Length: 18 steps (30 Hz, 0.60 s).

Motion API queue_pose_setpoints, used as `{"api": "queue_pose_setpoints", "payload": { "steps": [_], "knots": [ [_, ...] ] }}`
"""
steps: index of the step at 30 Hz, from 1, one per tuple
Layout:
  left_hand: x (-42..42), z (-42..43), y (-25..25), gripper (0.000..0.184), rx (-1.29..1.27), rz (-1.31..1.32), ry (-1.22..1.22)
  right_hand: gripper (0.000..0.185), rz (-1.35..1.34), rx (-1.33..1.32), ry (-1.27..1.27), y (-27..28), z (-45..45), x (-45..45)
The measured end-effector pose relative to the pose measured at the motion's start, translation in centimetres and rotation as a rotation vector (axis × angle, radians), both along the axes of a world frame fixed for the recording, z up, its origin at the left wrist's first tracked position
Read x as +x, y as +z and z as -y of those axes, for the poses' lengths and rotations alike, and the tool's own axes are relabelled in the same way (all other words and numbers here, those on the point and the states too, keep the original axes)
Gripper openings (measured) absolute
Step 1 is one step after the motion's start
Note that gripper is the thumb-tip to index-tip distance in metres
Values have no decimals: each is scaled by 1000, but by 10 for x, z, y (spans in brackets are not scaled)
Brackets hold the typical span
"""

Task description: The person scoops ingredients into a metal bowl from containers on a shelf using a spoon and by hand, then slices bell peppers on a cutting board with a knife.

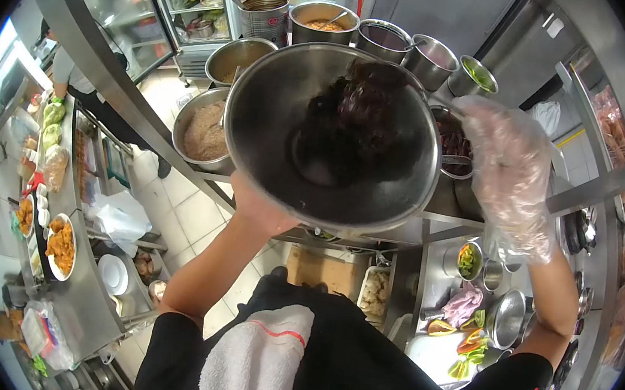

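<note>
A large steel mixing bowl is held up in front of me, tilted so its inside faces me. My left hand grips it at the lower left, most of the fingers hidden behind the steel. Dark, wet-looking food lies against the upper inner wall, blurred, its kind unclear. To the bowl's right is my right hand in a clear plastic glove. Crinkled plastic and blur hide its fingers, and I cannot tell whether it holds anything. Between glove and bowl shows a pot of dark reddish food.
Several steel pots line the shelf behind the bowl, including one of pale shreds and one of orange food. Lower right, a white cutting board bears cut peppers. A person stands far left, beside a counter with fried food.
</note>
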<state>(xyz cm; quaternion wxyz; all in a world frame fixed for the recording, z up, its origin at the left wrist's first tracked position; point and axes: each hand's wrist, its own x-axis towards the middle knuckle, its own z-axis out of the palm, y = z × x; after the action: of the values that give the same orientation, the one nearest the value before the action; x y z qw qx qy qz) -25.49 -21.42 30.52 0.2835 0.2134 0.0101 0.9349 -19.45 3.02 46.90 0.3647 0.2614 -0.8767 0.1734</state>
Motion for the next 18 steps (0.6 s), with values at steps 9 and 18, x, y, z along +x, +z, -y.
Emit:
{"api": "queue_pose_setpoints", "payload": {
  "steps": [9, 18],
  "knots": [
    [-6, 9, -18, 52, -84, 384, -49, 31, 332, -159, -165, 18, -21, -23],
    [13, 37, -12, 52, -68, 125, 56, 20, 401, 283, -369, -35, -59, -89]
  ]
}}
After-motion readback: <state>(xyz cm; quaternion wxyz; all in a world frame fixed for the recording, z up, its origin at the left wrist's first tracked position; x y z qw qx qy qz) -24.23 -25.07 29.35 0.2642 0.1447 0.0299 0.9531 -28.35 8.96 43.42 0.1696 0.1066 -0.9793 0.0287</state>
